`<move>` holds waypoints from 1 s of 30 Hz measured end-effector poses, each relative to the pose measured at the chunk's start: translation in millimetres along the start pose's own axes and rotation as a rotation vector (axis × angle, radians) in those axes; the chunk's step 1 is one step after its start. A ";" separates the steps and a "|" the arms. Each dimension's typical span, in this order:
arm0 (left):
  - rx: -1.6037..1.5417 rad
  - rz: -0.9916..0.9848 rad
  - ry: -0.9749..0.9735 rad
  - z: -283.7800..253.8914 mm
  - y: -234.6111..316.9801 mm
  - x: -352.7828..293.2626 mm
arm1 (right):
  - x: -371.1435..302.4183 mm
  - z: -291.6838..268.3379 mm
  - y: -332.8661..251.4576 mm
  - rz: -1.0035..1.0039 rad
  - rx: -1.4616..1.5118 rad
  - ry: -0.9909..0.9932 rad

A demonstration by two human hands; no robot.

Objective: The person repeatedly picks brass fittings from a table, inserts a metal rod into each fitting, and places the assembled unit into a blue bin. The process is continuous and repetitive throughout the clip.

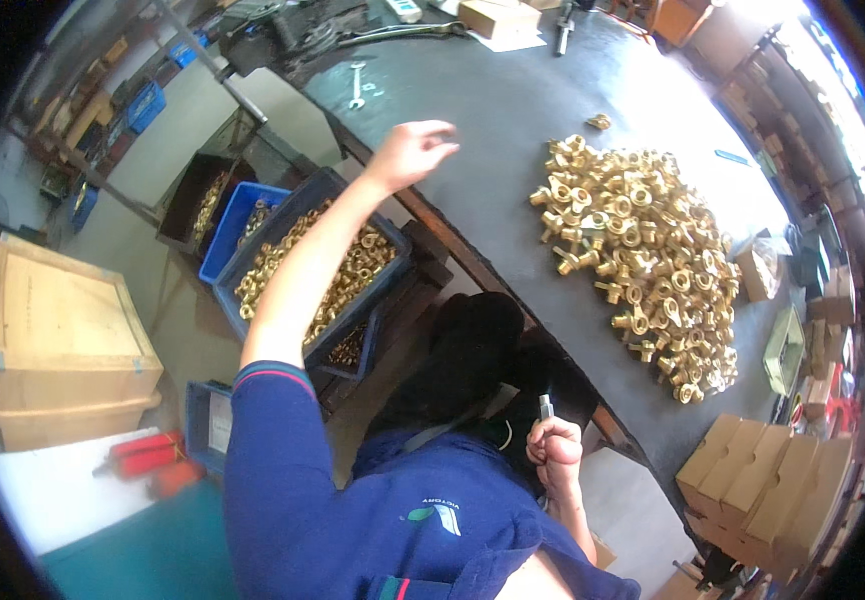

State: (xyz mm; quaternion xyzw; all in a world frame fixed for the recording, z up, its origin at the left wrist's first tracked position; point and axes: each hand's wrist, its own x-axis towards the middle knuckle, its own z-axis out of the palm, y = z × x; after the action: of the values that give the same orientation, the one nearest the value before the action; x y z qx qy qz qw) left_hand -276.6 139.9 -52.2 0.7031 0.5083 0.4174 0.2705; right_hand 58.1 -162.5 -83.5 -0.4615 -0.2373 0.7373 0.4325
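My left hand (411, 157) is raised over the near-left edge of the dark worktable (473, 215), fingers partly curled with a gap between the tips and nothing visible in them. Below that forearm sits a dark blue crate (400, 262) of small brass fittings (353, 270). My right hand (558, 445), held low in front of my body, is closed around a short silver-grey tool (546, 405); only its squared end shows, so its kind is unclear. A large heap of brass fittings (643, 235) lies on the tabletop to the right, with one loose fitting (600, 121) just beyond it.
An open-ended wrench (357, 86) lies at the table's far left. Brown cardboard boxes (763, 470) stack by its right end, near a green tray (783, 350). A blue bin (225, 240) stands left of the crate, and a large tan box (68, 320) stands farther left.
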 end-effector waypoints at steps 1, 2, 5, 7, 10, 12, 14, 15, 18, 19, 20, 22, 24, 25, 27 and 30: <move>-0.034 -0.002 0.088 -17.3 -12.9 -20.8 | -0.5 -1.3 0.3 0.005 -0.014 -0.004; -0.163 -0.175 0.113 -36.4 -28.3 -46.7 | 1.8 -0.6 1.3 0.024 -0.019 0.001; -0.032 -0.376 0.210 -67.1 -98.0 -133.1 | 11.5 7.5 1.7 0.083 -0.057 -0.015; 0.459 -0.572 -0.037 -63.3 -113.0 -172.3 | 16.0 14.9 0.0 0.114 -0.101 -0.010; 0.501 -0.760 -0.292 -46.2 -153.2 -215.2 | 21.6 25.8 -2.0 0.130 -0.144 -0.028; 0.721 -0.735 -0.421 -29.0 -142.0 -205.5 | 24.6 29.7 -1.4 0.123 -0.178 -0.023; 0.980 -0.570 -0.571 -19.0 -155.7 -204.4 | 25.3 34.4 -2.2 0.131 -0.198 -0.028; 1.031 -0.476 -0.606 -13.6 -160.1 -202.3 | 25.0 36.2 -2.2 0.128 -0.203 -0.032; 1.154 -0.288 -0.655 1.1 -183.0 -204.3 | 23.4 39.9 -1.3 0.139 -0.205 -0.034; 1.137 -0.351 -0.754 1.9 -189.6 -199.7 | 22.3 40.8 -0.3 0.149 -0.226 -0.022; 1.097 -0.338 -0.781 0.6 -186.9 -192.7 | 20.4 38.6 2.9 0.143 -0.225 -0.011; 1.054 -0.346 -0.844 -3.6 -178.7 -181.9 | 16.6 33.9 7.5 0.143 -0.210 0.012; 1.102 -0.361 -0.940 -3.4 -162.9 -176.6 | 14.5 29.2 9.1 0.156 -0.179 0.035; 1.129 -0.367 -0.984 -5.1 -156.1 -173.0 | 13.8 28.5 9.0 0.157 -0.181 0.034; 1.120 -0.369 -0.962 -8.3 -160.3 -176.5 | 13.3 25.8 9.3 0.165 -0.189 0.028; 1.100 -0.381 -0.881 -13.5 -157.3 -181.1 | 14.5 23.7 10.6 0.161 -0.197 0.026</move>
State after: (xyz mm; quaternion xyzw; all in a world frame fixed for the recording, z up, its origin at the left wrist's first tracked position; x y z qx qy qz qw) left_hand -389.6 22.0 -228.5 0.7393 0.6020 -0.2744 0.1253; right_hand 29.8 -154.4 -87.4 -0.5289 -0.2649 0.7368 0.3275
